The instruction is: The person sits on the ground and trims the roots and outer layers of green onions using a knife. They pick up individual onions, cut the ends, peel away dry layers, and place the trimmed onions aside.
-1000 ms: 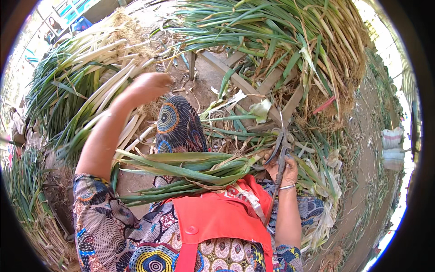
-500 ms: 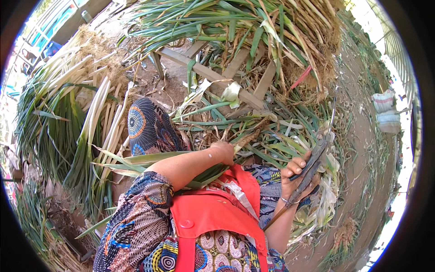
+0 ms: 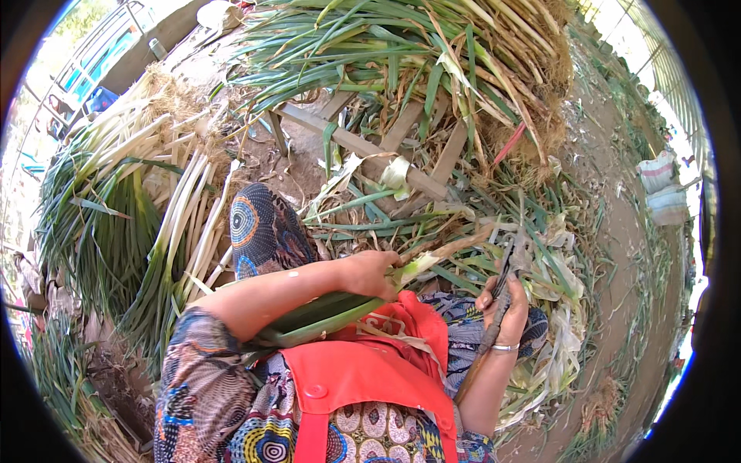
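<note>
Littered ground [image 3: 629,297]; left fingers [image 3: 386,290] curled round part-hidden stalks [image 3: 418,268], right fingers [image 3: 488,295] round blurry-tipped tool [image 3: 519,257].

A head-worn fisheye looks down and forward, close above the red cloth apron [image 3: 370,378], over the bare left hand [image 3: 370,275] and bare right hand [image 3: 509,315] to the near edge of the grey-brown slatted wooden rack [image 3: 351,142].

Held leeks [image 3: 330,319] partly covered here!
Their leaves are crossed by the left forearm [image 3: 289,289]; the tool [image 3: 518,258] is blurred at its tip, and the far leek pile [image 3: 401,54] is cut off by the upper edge.
</note>
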Demonstrator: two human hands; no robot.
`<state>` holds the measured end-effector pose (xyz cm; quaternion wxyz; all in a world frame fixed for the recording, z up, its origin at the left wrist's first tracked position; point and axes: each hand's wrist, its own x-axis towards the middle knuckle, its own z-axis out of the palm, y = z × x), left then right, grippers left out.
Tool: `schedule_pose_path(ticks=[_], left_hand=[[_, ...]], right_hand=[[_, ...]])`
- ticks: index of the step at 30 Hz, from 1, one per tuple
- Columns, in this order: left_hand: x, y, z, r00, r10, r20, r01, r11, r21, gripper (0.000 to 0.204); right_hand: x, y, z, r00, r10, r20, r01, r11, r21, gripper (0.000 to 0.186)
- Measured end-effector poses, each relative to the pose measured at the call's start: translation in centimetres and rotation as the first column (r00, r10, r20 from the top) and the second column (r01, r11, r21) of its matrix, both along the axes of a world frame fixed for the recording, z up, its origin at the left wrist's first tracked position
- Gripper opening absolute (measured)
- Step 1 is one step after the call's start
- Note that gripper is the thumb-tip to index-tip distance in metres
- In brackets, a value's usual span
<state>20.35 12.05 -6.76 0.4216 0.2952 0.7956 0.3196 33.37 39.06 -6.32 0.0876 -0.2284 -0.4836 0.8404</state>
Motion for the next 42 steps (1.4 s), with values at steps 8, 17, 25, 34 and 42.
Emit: schedule_pose_path(ticks=[8,17,25,34,42], left_hand=[[-1.4,-4.8,2.5,0.939,0.294,-0.176,-0.278,0.954,0.110,0.066],[-2.7,-5.0,-4.7,0.902,0.409,-0.139,-0.412,0.911,0.004,0.069],[-2.2,-5.3,-4.6,0.901,0.430,-0.057,-0.428,0.903,0.049,0.074],[-2.5,-6.3,-5.4,0.851,0.491,0.185,-0.521,0.833,0.188,0.053],[-1.7,-6.5,-4.9,0.772,0.628,0.097,-0.635,0.752,0.177,0.036]], right_hand=[[-0.4,-5.2,2.8,0.961,0.184,0.206,-0.261,0.850,0.458,0.028],[1.0,-10.1,3.0,0.763,0.398,0.509,-0.607,0.171,0.776,0.036],[3.1,-11.0,4.8,0.760,0.434,0.484,-0.577,0.105,0.810,0.033],[-2.6,-9.7,3.7,0.868,0.250,0.428,-0.487,0.268,0.831,0.031],[4.4,-11.5,7.3,0.672,0.516,0.532,-0.670,0.117,0.733,0.043]])
